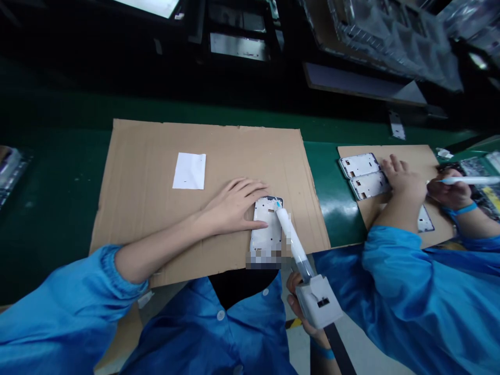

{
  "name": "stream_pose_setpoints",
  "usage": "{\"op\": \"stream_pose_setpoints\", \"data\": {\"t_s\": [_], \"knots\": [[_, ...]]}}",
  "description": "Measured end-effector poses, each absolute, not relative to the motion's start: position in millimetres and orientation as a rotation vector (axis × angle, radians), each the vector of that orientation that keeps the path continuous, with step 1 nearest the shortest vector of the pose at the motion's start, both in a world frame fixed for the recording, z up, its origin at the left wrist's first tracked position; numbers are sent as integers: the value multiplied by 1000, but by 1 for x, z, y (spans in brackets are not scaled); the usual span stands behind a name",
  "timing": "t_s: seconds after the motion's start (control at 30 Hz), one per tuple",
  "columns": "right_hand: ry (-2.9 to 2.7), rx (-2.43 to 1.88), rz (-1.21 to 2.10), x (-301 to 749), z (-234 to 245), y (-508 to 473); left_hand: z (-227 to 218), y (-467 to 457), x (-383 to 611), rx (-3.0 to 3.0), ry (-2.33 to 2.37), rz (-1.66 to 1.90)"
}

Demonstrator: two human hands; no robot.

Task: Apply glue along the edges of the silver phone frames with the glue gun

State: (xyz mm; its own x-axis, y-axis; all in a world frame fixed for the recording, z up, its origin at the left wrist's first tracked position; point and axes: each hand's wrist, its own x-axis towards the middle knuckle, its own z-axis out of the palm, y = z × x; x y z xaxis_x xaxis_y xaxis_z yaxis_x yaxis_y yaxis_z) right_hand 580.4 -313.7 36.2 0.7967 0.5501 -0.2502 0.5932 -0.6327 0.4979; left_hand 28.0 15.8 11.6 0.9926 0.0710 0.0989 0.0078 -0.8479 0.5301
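A silver phone frame (262, 219) with small cut-outs lies on the cardboard sheet (156, 140) near its front edge, its lower end blurred out. My left hand (236, 208) steadies it from the left, thumb on its face and fingers stretched along the upper corner. From below, my right hand (299, 299) grips a white dispensing syringe (294, 239) seated in a boxy white holder with a black strip trailing down. The syringe's blue tip is at the frame's upper right part; whether it touches cannot be made out. The holder partly hides my right fingers.
A white paper square (189, 171) lies on the cardboard. To the right, a co-worker's hands (406, 179) work over another cardboard piece (417, 153) with phone frames (359, 165) and a white pen-like tool (469, 180). Clear plastic trays (390, 36) sit at the back right.
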Motion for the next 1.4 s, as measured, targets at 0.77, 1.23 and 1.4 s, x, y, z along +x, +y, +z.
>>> {"op": "stream_pose_setpoints", "data": {"t_s": [0.77,1.23,1.4], "knots": [[713,2407,-100,554,37,-299,11,17,28,2576,55,156],[747,2431,-117,569,30,-305,12,17,28,2555,56,150],[784,2423,-98,570,29,-307,14,17,27,2562,59,146]]}}
